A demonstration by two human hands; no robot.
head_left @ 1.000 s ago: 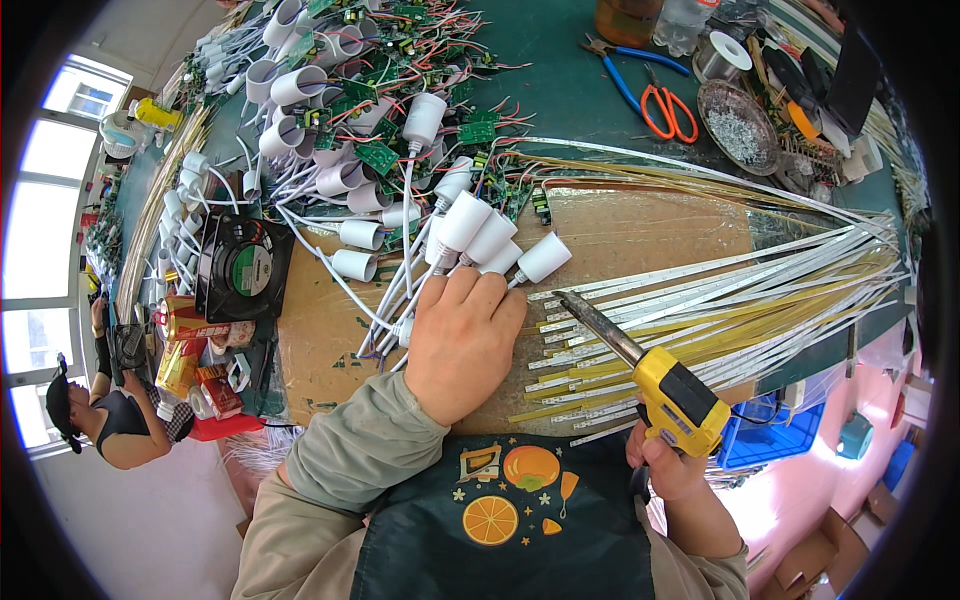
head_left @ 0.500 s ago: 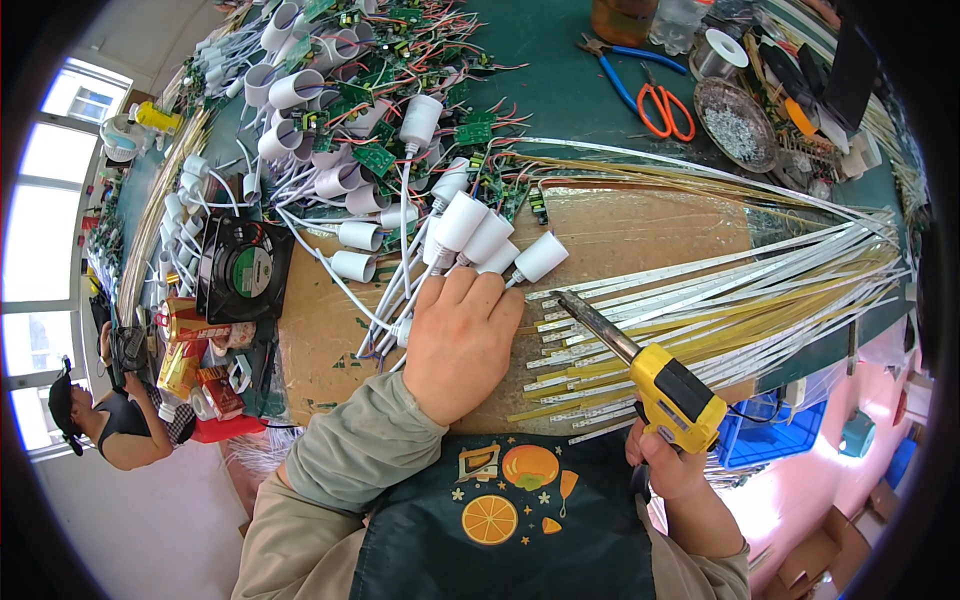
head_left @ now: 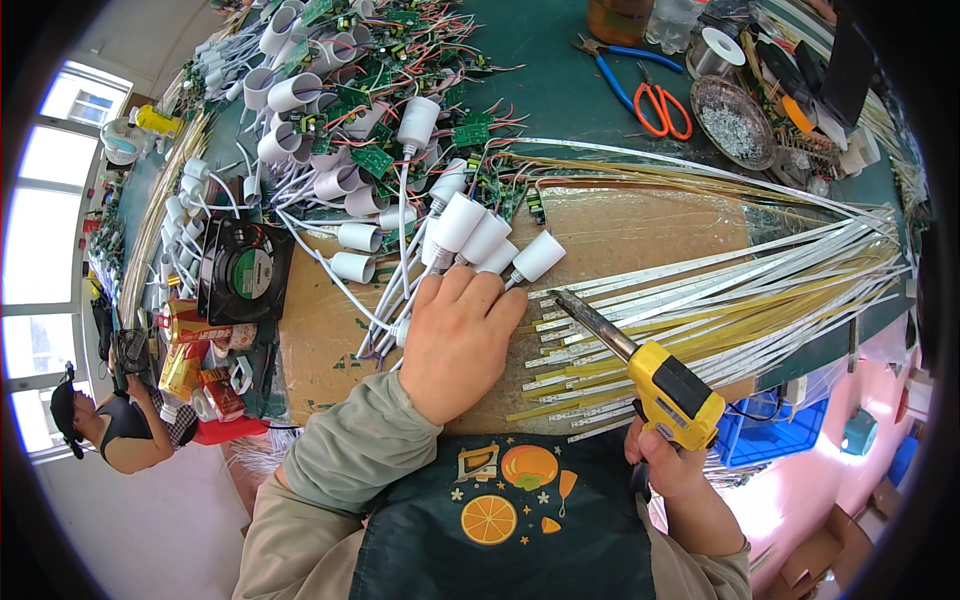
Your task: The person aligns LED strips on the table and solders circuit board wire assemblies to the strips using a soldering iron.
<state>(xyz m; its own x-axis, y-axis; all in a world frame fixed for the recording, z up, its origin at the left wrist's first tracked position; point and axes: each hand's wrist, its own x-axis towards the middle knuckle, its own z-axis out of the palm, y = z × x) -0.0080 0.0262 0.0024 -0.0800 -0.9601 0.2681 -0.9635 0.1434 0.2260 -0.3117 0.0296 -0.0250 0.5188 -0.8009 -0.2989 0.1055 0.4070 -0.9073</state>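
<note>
My left hand (head_left: 458, 345) is bent over a bundle of white plastic caps (head_left: 459, 222) with white cords, in the middle of the bench. Its fingers curl down round the cords just below the caps, and the fingertips are hidden. One cap (head_left: 538, 256) leans out to the right of the knuckles. Lower right, my right hand (head_left: 668, 462) is closed round the handle of a yellow and black soldering gun (head_left: 678, 395). The gun's dark metal tip points up and left, over the near ends of the white and yellow LED strips (head_left: 700, 310), apart from the caps.
Green circuit boards (head_left: 372, 160) with thin wires and more white caps are heaped at the back left. A black fan (head_left: 243, 270) stands left. Blue-handled cutters (head_left: 615, 80), orange-handled scissors (head_left: 662, 110), a dish of clear granules (head_left: 735, 120) and a solder spool (head_left: 722, 48) lie back right.
The fingers of my left hand shift very slightly over the cords. The soldering gun and my right hand stay almost where they were.
</note>
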